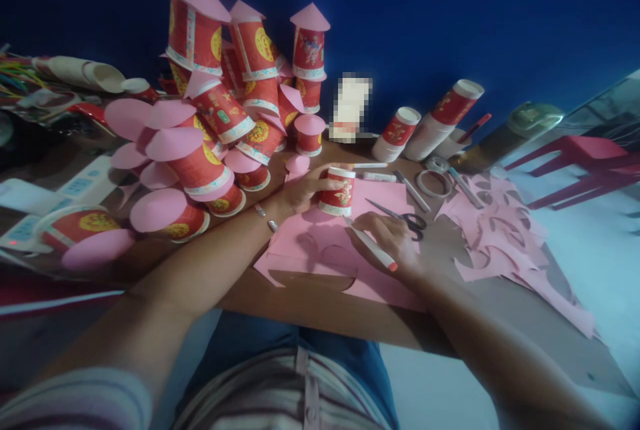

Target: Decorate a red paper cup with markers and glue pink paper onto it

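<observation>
My left hand (pixel 303 191) is wrapped round the left side of a red paper cup (pixel 337 200), which rests rim down or base down, I cannot tell which, on pink paper (pixel 300 243). In my right hand (pixel 387 237) is a white marker (pixel 373 248) with a red end, its other end near the foot of the cup. Cut-out curves show in the pink paper's front part. Just beyond my right hand lie black scissors (pixel 395 212), blades pointing left.
Red cups with pink cones (pixel 195 30) crowd the left and back. Stacked cups (pixel 443 120), tape rolls (pixel 434 183) and pink scraps (pixel 505 230) are at the right. A power strip (pixel 75 197) lies far left; a red stool (pixel 585 160) stands beyond the table (pixel 320 307).
</observation>
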Action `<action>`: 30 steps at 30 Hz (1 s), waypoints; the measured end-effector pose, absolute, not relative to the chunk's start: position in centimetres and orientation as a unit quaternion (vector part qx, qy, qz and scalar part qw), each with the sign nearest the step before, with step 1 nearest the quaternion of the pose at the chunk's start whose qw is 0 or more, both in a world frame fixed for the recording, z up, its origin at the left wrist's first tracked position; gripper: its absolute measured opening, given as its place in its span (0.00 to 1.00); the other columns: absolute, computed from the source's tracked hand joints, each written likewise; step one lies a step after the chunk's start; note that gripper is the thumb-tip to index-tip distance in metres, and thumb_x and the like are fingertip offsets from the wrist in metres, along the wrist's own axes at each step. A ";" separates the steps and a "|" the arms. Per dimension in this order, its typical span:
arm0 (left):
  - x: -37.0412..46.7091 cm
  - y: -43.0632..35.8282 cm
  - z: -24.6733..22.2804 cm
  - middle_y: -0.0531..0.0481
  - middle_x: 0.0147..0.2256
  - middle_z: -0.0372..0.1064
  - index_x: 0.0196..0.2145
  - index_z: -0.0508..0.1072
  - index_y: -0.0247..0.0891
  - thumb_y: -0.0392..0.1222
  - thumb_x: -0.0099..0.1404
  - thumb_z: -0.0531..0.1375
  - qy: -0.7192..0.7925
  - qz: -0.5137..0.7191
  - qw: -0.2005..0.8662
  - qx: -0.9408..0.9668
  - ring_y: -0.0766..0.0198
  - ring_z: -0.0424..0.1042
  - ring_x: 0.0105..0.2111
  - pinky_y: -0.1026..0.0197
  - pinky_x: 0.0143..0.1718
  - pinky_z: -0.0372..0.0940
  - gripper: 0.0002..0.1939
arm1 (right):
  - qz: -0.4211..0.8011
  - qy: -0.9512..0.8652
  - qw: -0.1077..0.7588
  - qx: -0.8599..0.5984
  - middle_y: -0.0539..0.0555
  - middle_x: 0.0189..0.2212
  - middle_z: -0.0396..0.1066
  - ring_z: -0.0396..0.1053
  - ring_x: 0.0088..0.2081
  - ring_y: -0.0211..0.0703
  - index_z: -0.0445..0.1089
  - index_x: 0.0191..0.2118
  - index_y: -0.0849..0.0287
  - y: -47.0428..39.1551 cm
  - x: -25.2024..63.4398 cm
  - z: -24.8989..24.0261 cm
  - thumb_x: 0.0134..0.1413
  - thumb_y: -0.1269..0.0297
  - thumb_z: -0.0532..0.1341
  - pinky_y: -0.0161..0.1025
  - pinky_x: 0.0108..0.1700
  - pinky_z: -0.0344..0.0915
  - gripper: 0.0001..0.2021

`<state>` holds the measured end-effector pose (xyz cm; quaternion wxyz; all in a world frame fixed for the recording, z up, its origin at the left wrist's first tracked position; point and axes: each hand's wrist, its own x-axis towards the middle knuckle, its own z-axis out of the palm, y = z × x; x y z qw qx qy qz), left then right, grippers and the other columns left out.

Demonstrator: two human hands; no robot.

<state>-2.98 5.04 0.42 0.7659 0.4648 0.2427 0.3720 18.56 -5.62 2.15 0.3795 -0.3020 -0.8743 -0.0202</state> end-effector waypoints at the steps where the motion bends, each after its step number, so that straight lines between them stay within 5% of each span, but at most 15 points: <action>1: -3.0 5.0 0.5 0.42 0.47 0.79 0.56 0.77 0.36 0.42 0.55 0.75 0.242 0.372 0.766 0.465 0.58 0.77 0.45 0.56 0.47 0.71 0.31 | -0.022 -0.872 0.382 -0.304 0.50 0.29 0.76 0.72 0.26 0.37 0.68 0.41 0.55 -5.6 18.6 2.1 0.72 0.72 0.60 0.36 0.28 0.63 0.05; 30: -3.0 5.1 0.3 0.43 0.45 0.79 0.53 0.77 0.36 0.43 0.57 0.73 0.234 0.353 0.771 0.475 0.57 0.78 0.43 0.54 0.48 0.71 0.26 | -0.011 -0.876 0.369 -0.310 0.49 0.28 0.74 0.71 0.25 0.37 0.68 0.39 0.55 -5.6 18.5 1.6 0.71 0.72 0.61 0.36 0.28 0.60 0.07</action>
